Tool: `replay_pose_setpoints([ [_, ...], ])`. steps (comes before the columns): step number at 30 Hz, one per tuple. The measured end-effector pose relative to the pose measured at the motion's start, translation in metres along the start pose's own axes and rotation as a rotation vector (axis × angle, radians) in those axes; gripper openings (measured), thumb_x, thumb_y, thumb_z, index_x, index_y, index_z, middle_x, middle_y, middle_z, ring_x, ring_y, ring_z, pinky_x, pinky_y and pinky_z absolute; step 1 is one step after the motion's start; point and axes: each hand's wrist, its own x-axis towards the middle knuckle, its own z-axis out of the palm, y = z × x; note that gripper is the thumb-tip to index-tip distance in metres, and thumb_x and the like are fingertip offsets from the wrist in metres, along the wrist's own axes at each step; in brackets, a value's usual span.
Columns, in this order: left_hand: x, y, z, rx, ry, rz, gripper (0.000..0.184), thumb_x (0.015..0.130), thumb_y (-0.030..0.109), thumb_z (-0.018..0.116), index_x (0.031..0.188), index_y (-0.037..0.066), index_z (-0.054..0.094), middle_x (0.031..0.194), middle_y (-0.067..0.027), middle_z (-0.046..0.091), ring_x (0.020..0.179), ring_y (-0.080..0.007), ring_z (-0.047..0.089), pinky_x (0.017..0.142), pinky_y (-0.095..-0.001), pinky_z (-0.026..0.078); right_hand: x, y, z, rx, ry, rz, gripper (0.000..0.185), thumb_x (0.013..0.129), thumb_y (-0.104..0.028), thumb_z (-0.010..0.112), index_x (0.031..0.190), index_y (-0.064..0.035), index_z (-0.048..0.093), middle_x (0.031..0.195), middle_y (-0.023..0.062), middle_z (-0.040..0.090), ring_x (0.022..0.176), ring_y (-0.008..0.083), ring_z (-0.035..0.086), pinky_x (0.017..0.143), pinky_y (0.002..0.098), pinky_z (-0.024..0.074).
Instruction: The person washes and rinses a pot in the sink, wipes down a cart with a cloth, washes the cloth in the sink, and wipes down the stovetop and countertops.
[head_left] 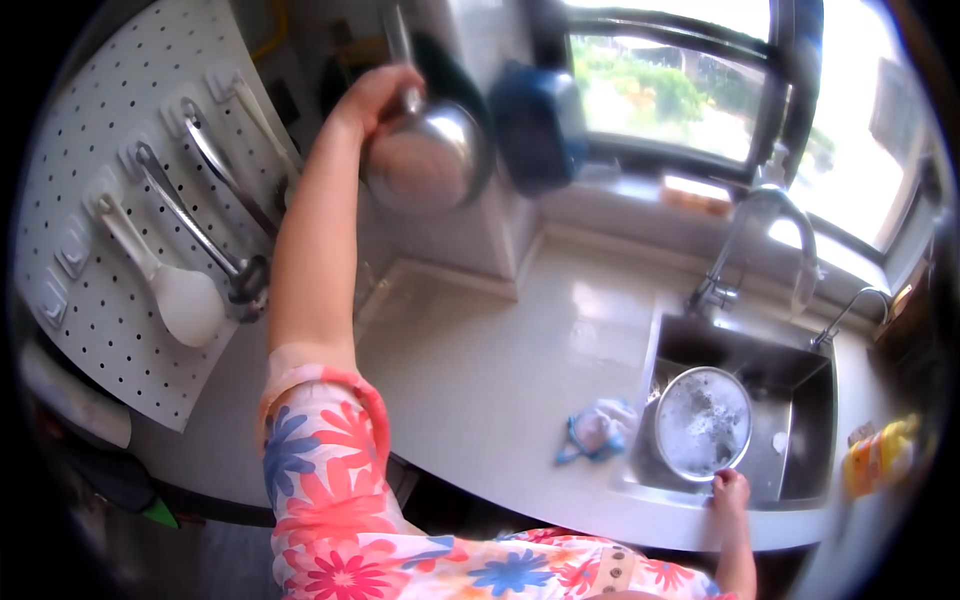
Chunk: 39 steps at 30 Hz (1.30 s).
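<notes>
My left hand [385,95] is stretched up to the wall, its fingers closed around the handle of a shiny metal pan [425,165]. The pan hangs upright with its round bottom facing me. Down in the sink, a round metal pot [703,425] filled with whitish suds rests tilted over the left side of the basin. My right hand [730,487] grips this pot at its near edge; whether a handle lies inside the fingers is hidden. A crumpled white and blue cloth [597,430] lies on the counter left of the pot.
A white pegboard [90,140] at left bears several utensils, among them a white rice paddle [185,300] and a metal ladle [200,235]. A blue container [540,125] hangs beside the window. The faucet [715,280] arches over the sink [790,370]. A yellow package [880,455] stands at right.
</notes>
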Motion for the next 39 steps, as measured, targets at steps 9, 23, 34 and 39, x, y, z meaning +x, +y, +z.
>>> replay_pose_setpoints([
  [9,0.038,-0.01,-0.029,0.16,-0.084,-0.097,0.015,0.071,0.024,0.058,0.072,0.009,0.058,0.069,-0.0036,0.057,0.065,-0.014,0.053,0.064,-0.0282,0.047,-0.006,-0.011,-0.006,-0.08,0.032,-0.01,0.018,0.075,-0.023,0.057,0.081,-0.0096,0.068,0.073,0.0115,0.065,0.071,0.0291,0.063,0.067,0.0382,0.0489],
  [23,0.113,-0.04,-0.101,0.77,-0.019,0.033,0.041,0.086,0.037,0.054,0.115,0.008,0.059,0.109,-0.0045,0.059,0.101,-0.014,0.053,0.09,-0.0267,0.037,-0.005,-0.02,-0.009,-0.129,0.003,0.001,0.022,0.079,-0.028,0.056,0.084,-0.01,0.068,0.078,0.0129,0.065,0.074,0.0311,0.063,0.067,0.0395,0.0483],
  [34,-0.222,-0.214,0.218,0.818,-0.34,0.68,0.04,0.073,0.008,0.065,0.112,0.01,0.057,0.123,-0.013,0.05,0.115,-0.0303,0.046,0.091,-0.0391,0.042,-0.004,-0.031,-0.011,-0.107,-0.025,0.072,0.02,0.079,-0.025,0.056,0.088,-0.0115,0.068,0.077,0.0106,0.066,0.072,0.0285,0.063,0.066,0.0374,0.0488],
  [39,-0.274,-0.298,0.287,0.635,-0.603,0.484,0.04,0.071,0.01,0.064,0.111,0.008,0.057,0.125,-0.0155,0.047,0.118,-0.0363,0.04,0.097,-0.0448,0.033,-0.007,-0.038,-0.013,-0.043,-0.025,0.172,0.019,0.079,-0.024,0.054,0.088,-0.012,0.066,0.079,0.0093,0.066,0.074,0.0274,0.063,0.068,0.0366,0.0484],
])
